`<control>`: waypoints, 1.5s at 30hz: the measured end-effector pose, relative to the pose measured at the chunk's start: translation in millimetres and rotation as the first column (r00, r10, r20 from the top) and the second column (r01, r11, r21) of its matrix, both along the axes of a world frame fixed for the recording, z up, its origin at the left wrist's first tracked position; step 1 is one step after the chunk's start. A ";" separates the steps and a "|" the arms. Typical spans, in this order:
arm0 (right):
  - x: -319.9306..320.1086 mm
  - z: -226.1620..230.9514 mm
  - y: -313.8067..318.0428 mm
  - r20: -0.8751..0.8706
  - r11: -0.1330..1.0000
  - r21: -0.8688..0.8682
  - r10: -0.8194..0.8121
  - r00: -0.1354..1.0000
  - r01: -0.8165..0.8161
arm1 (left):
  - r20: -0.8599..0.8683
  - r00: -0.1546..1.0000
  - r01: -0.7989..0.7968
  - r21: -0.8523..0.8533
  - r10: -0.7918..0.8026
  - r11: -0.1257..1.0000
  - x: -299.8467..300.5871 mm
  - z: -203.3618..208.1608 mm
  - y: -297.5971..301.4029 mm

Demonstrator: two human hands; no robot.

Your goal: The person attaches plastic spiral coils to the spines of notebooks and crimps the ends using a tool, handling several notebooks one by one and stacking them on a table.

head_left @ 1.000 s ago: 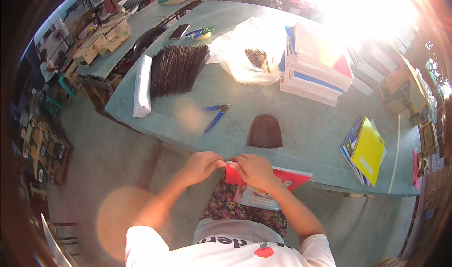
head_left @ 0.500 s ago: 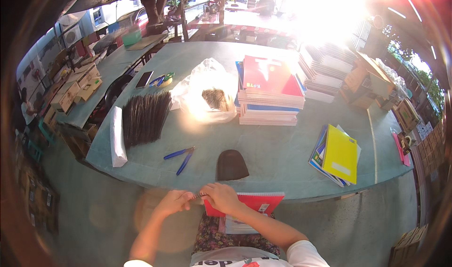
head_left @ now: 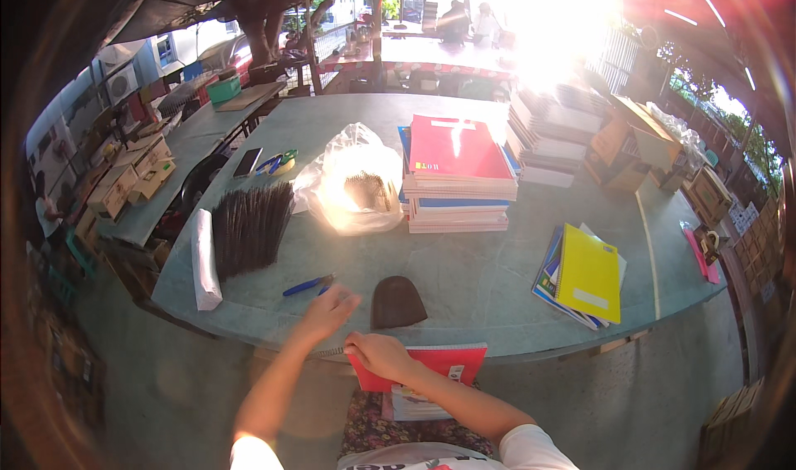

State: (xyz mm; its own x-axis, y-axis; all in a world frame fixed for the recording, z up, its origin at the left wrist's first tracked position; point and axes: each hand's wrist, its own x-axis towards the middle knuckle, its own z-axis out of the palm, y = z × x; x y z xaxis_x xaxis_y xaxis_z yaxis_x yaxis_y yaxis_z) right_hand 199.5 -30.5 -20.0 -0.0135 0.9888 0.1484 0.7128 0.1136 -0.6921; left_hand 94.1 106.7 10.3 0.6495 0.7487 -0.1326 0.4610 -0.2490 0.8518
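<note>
My right hand (head_left: 380, 357) is closed on the top left corner of a red notebook (head_left: 452, 360) held over my lap at the table's near edge. From that corner a dark spiral binding coil (head_left: 330, 352) sticks out to the left. My left hand (head_left: 330, 311) is off the coil, raised over the table edge with its fingers loosely apart and nothing seen in them. Just beyond it lie blue-handled cutting pliers (head_left: 302, 286), partly hidden by the hand. A dark brown rounded pad (head_left: 398, 302) lies to the right of my left hand.
A bundle of black coils (head_left: 253, 230) lies beside a long white packet (head_left: 205, 259). Behind are a plastic bag (head_left: 352, 180) with coils, tape (head_left: 284, 163) and a phone (head_left: 247, 163). Stacked red notebooks (head_left: 460, 151) stand mid-table; a yellow notebook (head_left: 589, 275) tops a pile at right.
My left hand has let go of the coil and moved up and right toward the pliers. My right hand stays on the notebook. The view has shifted slightly.
</note>
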 end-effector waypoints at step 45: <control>42.6 4.8 -65.2 0.224 0.928 0.304 -0.289 0.931 0.215 | 0.278 0.956 -0.275 0.739 0.093 0.615 -54.9 6.4 -99.9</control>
State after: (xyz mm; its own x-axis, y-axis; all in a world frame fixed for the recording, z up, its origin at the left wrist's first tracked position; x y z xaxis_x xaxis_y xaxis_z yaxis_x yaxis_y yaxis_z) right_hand 242.0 -95.7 -15.2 0.1560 0.8866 0.4354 0.8925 0.0623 -0.4467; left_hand 39.2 6.8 16.7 0.4289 0.6245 0.6527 0.4215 -0.7774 0.4668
